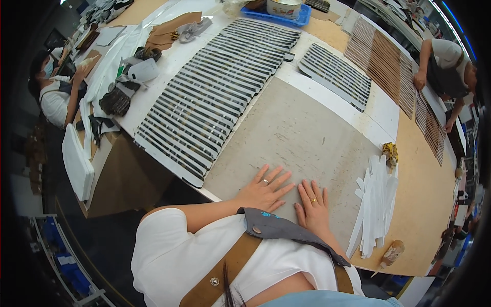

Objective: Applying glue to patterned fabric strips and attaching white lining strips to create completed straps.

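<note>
My left hand (265,191) lies flat on a grey, scuffed board (291,133), fingers spread, a ring on one finger. Beside it my right hand (314,209) rests palm down on the same board, its fingers stretched out. Neither hand holds anything. To the left of the board is a long row of dark strips with white bands (215,92), laid side by side. A smaller set of similar strips (335,74) sits beyond the board. Right of my right hand is a loose pile of white strips (376,204).
A brush-like tool with a brownish body (393,253) lies near the front right edge. A yellow and dark bundle (390,153) sits by the white strips. At the back stands a blue tray (304,18) with a tub (284,8). Co-workers (447,66) (53,94) are at both sides.
</note>
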Motion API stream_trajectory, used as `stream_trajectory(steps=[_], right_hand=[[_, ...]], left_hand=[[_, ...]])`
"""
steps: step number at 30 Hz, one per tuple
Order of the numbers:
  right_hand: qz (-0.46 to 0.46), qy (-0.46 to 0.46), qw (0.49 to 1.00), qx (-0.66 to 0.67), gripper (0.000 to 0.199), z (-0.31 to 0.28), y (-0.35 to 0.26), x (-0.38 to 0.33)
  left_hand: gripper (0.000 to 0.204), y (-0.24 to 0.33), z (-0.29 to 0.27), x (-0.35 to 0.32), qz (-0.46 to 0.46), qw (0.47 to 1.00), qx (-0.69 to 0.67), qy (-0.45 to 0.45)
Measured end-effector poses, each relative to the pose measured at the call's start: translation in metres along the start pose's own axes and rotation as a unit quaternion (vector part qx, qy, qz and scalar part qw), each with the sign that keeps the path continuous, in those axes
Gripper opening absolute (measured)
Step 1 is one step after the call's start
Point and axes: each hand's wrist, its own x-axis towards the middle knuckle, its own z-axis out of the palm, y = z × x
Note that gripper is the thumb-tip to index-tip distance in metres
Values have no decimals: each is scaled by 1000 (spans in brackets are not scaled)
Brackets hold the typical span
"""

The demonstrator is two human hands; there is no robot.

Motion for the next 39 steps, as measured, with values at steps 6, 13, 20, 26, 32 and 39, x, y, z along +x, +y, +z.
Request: stream_trajectory(steps=[6,13,20,26,32,39], right_hand=[[-32,4,999,33,51,5,-5,-5],[-22,18,999,41,45,5,-7,-6],[-25,20,998,52,43,3,-15,-2],[-9,30,998,57,40,1,-8,-3],[-1,34,997,67,35,2,-14,-1],[-31,89,994,61,27,-26,-4,58]], left_hand=[[29,-27,-32,13,35,944,-291,-151],[24,-146,-166,-16,-146,954,-15,263],[40,-354,-223,-194,-456,765,306,337],[42,-360,-209,-165,-565,720,358,189],[34,-363,-186,-174,-491,678,493,236],[24,-374,-182,-177,-464,681,426,373]])
